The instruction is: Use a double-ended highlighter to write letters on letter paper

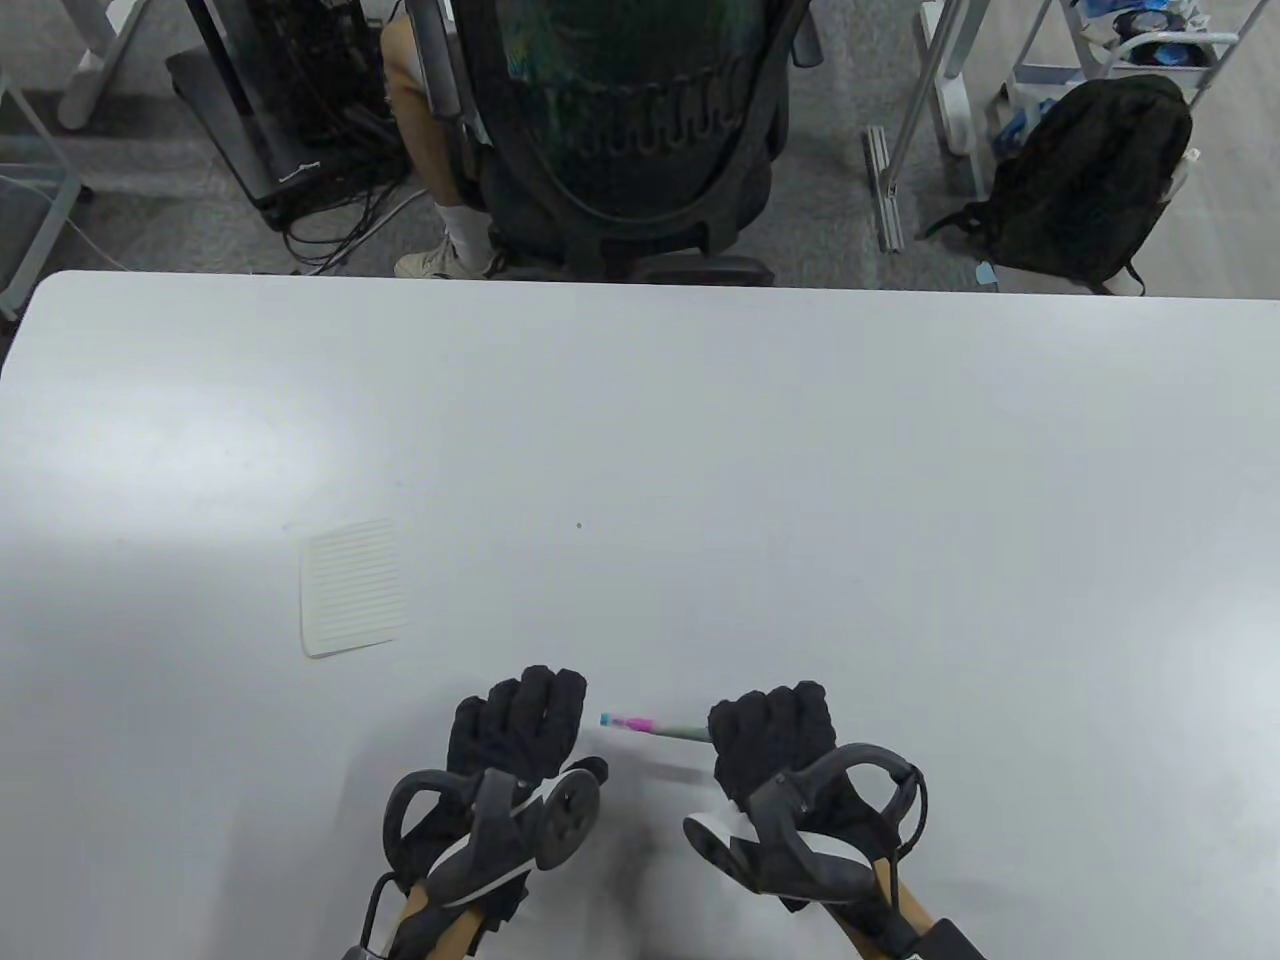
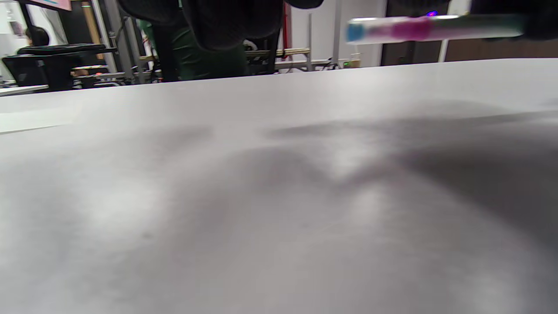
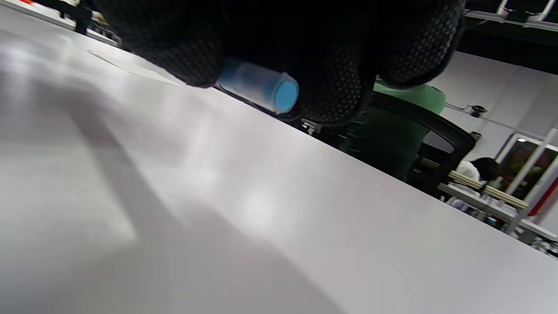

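My right hand (image 1: 770, 735) grips a double-ended highlighter (image 1: 650, 727) above the white table, near the front edge. Its pink section and blue-tipped clear cap point left toward my left hand (image 1: 525, 720), which hovers close by with fingers loosely curled and nothing in it. In the left wrist view the highlighter (image 2: 418, 28) crosses the top right, lifted off the table. The right wrist view has its blue cap end (image 3: 266, 89) poking out from my curled fingers (image 3: 331, 65). A small lined sheet of letter paper (image 1: 355, 587) lies flat to the left, farther from me than both hands.
A person in green sits on a black office chair (image 1: 620, 130) just past the table's far edge (image 1: 640, 280). A black backpack (image 1: 1090, 185) and cables lie on the floor beyond. The table's far left corner (image 1: 40, 290) is rounded.
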Motion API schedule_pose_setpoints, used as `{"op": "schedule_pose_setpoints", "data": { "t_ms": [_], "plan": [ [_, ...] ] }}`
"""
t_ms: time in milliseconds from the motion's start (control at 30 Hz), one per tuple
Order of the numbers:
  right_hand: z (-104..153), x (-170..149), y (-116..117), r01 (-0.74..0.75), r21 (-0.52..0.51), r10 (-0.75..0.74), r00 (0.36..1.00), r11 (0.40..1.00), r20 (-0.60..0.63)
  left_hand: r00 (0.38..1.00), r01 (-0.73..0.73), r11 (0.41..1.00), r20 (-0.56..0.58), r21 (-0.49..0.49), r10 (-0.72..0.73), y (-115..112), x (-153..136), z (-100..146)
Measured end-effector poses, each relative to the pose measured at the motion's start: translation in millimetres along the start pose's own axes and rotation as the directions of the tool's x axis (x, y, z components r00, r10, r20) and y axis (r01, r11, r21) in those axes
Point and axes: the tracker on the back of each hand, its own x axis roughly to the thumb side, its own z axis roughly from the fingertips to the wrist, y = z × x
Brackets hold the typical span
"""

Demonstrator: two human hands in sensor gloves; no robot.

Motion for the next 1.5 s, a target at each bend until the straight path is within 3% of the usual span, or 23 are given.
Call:
{"op": "schedule_pose_setpoints", "data": {
  "t_ms": [367,733,1100,1300,1400,1433,1467,1500],
  "plan": [
    [1.9,19.8,-12.4,0.053,-0.089,-0.045,0.995,0.995,0.090,0.991,0.081,0.997,0.107,-0.008,-0.079,-5.6,26.3,-1.5],
    [3.8,11.1,-10.7,0.047,-0.077,-0.042,0.997,0.996,0.061,0.993,0.067,0.997,0.096,0.045,-0.071,-2.9,17.5,-0.8],
    [7.3,-1.7,-5.6,0.151,-0.070,-0.146,0.987,0.986,0.069,0.992,-0.010,0.999,0.130,0.043,0.004,-1.4,9.4,-0.9],
    [7.0,-12.5,-6.4,0.236,-0.065,-0.231,0.970,0.970,0.082,0.989,-0.012,0.995,0.145,0.102,-0.003,2.2,4.6,-1.5],
    [5.3,-20.9,-8.1,0.314,-0.039,-0.312,0.948,0.948,0.062,0.990,-0.013,0.990,0.137,0.143,-0.007,4.2,0.6,-2.8],
    [9.7,-36.1,-3.2,0.188,0.000,-0.188,0.982,0.982,-0.004,0.990,0.104,0.981,0.078,0.165,-0.118,3.5,-12.6,-1.8],
    [12.6,-47.5,0.6,0.137,0.003,-0.137,0.990,0.991,-0.015,0.990,0.128,0.975,0.031,0.181,-0.136,2.2,-25.5,0.0],
    [18.6,-62.2,7.5,0.224,-0.006,-0.224,0.971,0.975,-0.086,1.000,0.016,0.986,0.011,0.164,-0.018,0.1,-42.7,0.0]
  ]
}}
